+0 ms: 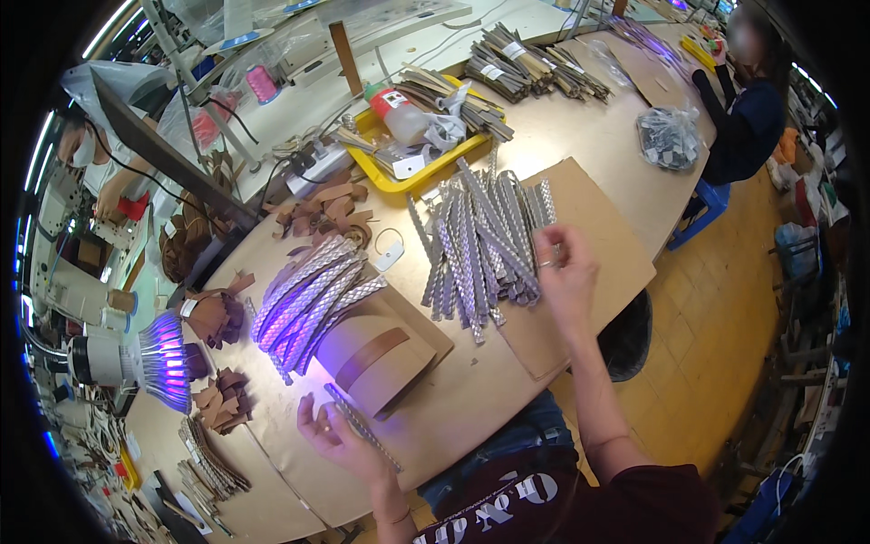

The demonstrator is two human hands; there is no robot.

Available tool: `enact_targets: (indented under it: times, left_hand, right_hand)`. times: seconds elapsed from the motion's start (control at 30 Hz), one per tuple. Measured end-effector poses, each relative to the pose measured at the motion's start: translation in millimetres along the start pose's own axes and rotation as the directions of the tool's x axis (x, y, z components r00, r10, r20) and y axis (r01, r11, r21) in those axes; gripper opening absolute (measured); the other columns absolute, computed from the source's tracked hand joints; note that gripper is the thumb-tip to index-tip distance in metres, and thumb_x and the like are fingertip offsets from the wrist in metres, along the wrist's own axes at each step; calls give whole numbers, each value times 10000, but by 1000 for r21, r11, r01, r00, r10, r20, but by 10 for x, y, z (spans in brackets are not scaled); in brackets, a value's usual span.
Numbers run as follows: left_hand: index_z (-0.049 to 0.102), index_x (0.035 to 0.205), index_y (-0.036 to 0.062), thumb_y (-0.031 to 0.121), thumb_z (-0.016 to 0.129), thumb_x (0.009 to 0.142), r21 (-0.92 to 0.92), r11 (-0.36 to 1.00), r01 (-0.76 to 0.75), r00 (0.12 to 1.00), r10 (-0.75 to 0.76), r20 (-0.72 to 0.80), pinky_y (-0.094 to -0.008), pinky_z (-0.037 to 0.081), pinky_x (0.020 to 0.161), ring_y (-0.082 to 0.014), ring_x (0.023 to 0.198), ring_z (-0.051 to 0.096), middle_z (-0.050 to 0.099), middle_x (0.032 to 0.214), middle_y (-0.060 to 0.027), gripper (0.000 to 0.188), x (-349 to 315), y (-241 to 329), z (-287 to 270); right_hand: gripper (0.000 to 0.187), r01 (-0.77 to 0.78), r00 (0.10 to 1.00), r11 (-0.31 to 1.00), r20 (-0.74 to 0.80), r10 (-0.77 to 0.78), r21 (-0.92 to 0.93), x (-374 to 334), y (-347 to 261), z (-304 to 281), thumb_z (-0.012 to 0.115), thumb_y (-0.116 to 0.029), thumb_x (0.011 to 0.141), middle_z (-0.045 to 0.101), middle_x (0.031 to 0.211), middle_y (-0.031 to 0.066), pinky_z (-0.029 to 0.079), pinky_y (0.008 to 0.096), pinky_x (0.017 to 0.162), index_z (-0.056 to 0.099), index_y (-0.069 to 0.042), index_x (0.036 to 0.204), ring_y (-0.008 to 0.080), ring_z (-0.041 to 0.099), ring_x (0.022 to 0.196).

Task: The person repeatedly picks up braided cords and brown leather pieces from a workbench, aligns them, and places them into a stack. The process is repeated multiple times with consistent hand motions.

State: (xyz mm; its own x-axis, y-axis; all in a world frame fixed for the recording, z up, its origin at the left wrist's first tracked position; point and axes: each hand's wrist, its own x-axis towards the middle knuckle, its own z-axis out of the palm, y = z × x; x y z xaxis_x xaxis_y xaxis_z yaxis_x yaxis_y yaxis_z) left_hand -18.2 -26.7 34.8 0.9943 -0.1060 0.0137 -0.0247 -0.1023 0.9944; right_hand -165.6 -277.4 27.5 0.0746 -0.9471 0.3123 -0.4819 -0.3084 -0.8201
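My left hand, near the table's front edge, holds a narrow grey braided strip that slants down past the thumb. Just beyond that hand stands a curved tan cardboard form with a brown strip across it. Several pale woven strips lie side by side in an arch behind the form, under violet light. My right hand is at the right edge of a loose pile of grey and silver braided strips. Its fingers are curled together, and whatever they hold is too small to make out.
A flat cardboard sheet lies under the pile's right side. Behind stands a yellow tray with a red-labelled bottle. At left are a violet-lit lamp and brown strip bundles. A co-worker sits at far right.
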Motion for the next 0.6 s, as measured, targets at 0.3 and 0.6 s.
enact_targets:
  times: [0.3,0.6]
  left_hand:
    - [454,1210,5,10,468,932,156,905,-397,917,399,18,-348,366,935,-185,1057,454,413,1279,-142,278,-179,53,-134]
    - [472,1082,61,-31,524,815,92,833,-546,832,525,182,-397,406,920,-250,1030,497,365,1315,-182,286,-449,5,-151]
  right_hand:
    - [315,-78,991,929,77,113,-361,630,541,-49,725,-295,844,684,805,95,503,363,692,678,-14,979,238,654,756]
    - [236,-263,962,953,120,247,151,640,527,-187,661,-233,935,692,809,75,485,249,661,607,-3,929,137,643,702]
